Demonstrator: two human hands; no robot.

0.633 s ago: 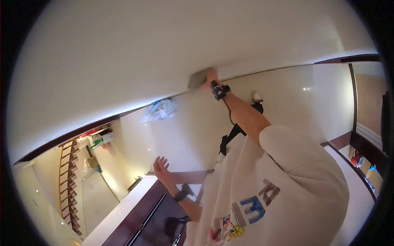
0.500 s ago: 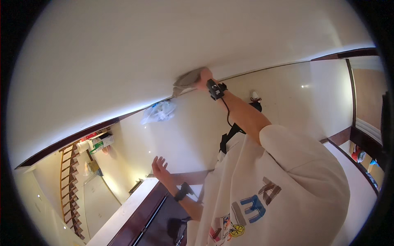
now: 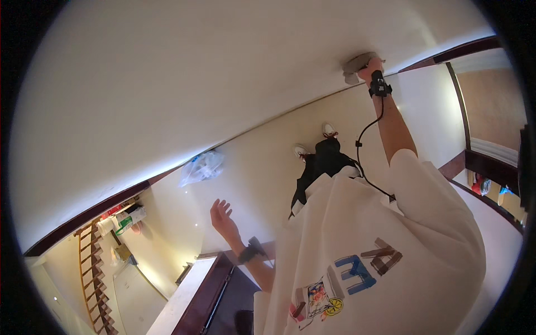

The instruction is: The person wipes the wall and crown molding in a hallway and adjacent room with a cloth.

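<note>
Grey cloth (image 3: 357, 62) gripped in right hand (image 3: 369, 66) against white wall (image 3: 167, 84), left hand (image 3: 221, 215) open, empty.

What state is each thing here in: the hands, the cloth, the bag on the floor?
Right hand: raised, pressing a grey cloth against the white wall.
Grey cloth: bunched under the fingers.
Left hand: open, fingers spread, holding nothing.
Plastic bag: crumpled, lying on the floor by the wall.

Grey cloth (image 3: 357, 64), white wall (image 3: 167, 100)
</note>
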